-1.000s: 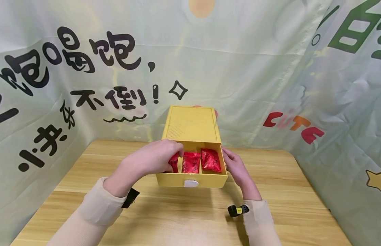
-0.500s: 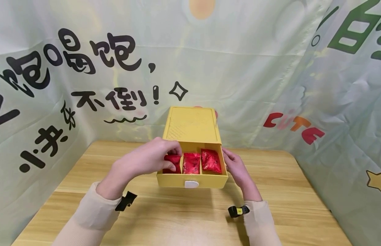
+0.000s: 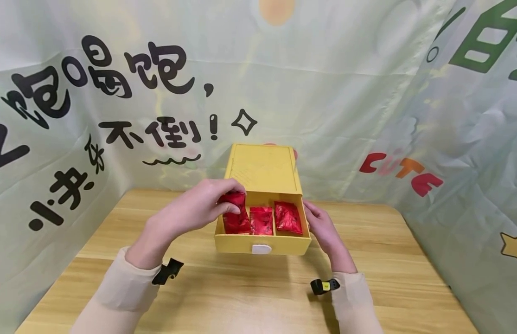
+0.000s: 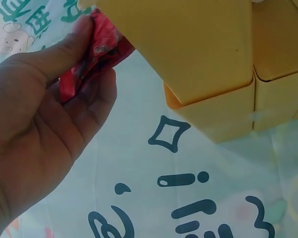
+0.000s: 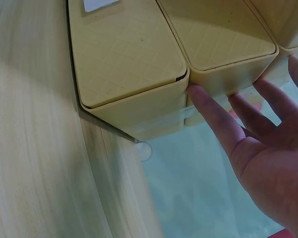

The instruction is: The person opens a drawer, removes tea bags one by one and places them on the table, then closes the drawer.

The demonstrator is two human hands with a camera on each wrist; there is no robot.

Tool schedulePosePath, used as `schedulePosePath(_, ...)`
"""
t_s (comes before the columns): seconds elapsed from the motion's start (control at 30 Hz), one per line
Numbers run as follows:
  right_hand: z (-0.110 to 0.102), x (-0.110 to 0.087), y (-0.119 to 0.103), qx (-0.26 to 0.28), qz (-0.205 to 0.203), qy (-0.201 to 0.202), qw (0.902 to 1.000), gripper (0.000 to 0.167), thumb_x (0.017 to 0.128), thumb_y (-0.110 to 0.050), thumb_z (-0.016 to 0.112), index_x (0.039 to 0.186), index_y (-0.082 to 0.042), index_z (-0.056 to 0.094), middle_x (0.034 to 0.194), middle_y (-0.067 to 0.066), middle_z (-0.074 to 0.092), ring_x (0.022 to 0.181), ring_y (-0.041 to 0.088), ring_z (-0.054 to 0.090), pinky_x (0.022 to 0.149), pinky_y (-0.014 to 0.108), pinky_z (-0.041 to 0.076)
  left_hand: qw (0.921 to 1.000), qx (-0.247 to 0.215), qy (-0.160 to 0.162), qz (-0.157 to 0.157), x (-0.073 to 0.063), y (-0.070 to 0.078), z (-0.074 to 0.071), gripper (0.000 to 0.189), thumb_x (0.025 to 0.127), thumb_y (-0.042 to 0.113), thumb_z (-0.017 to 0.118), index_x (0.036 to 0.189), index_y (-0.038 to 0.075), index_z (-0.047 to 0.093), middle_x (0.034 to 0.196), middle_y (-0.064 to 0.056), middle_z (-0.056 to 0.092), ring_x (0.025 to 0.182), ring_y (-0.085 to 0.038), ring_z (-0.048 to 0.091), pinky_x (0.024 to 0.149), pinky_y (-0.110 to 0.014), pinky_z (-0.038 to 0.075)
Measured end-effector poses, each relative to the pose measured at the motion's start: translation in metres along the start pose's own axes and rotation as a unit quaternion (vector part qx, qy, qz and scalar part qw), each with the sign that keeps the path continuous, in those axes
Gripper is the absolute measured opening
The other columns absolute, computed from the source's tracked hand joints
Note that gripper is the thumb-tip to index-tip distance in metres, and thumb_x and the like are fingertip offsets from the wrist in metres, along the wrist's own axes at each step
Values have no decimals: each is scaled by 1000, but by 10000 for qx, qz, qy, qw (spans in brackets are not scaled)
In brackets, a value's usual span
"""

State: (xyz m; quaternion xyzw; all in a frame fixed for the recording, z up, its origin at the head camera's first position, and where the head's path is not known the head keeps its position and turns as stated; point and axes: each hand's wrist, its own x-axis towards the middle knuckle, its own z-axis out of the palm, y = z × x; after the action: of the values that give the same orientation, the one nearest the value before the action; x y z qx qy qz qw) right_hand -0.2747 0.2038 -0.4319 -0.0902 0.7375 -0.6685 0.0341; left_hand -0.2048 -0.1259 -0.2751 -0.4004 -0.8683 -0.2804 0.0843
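Here's my left hand (image 3: 195, 204), thumb and fingers pinching a shiny red foil packet (image 3: 237, 218) at its upper end, its lower end over the left compartment of the pulled-out yellow plastic drawer (image 3: 237, 244). My right hand (image 3: 324, 229) has its fingers stretched and spread against the yellow casing's side. Two more red foil packets sit within: one in the middle (image 3: 261, 221), one on the right (image 3: 288, 217). I'd call this step lifting that left packet; next, I reckon, calls for a firm pinch to clear the wall while the other hand steadies. Now the writing: "CUTE" on the pale printed curtain (image 3: 325, 106), black Chinese characters including 不倒 to the left. Any brand on the packets? Too small to read.
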Motion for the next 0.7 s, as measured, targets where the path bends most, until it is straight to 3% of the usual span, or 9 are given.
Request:
schedulePosePath(0.33, -1, 2, 0, 40, -51, -62, 10000, 50, 113, -20, 45, 156, 4, 39, 158, 27, 43, 110, -1, 62, 90, 23, 56, 9976, -170, 644, 192, -3, -3, -7, 28, 92, 7, 77, 118, 2, 66, 98, -1, 68, 84, -12, 63, 77, -31, 57)
schedulePosePath(0.7, 0, 2, 1, 95, -63, -25, 9999, 50, 112, -18, 44, 155, 7, 40, 154, 30, 45, 105, -2, 65, 88, 23, 57, 9909, -297, 1313, -18, -13, -8, -24, 33, 91, -1, 76, 122, 0, 66, 100, -4, 71, 86, -13, 67, 74, -29, 57)
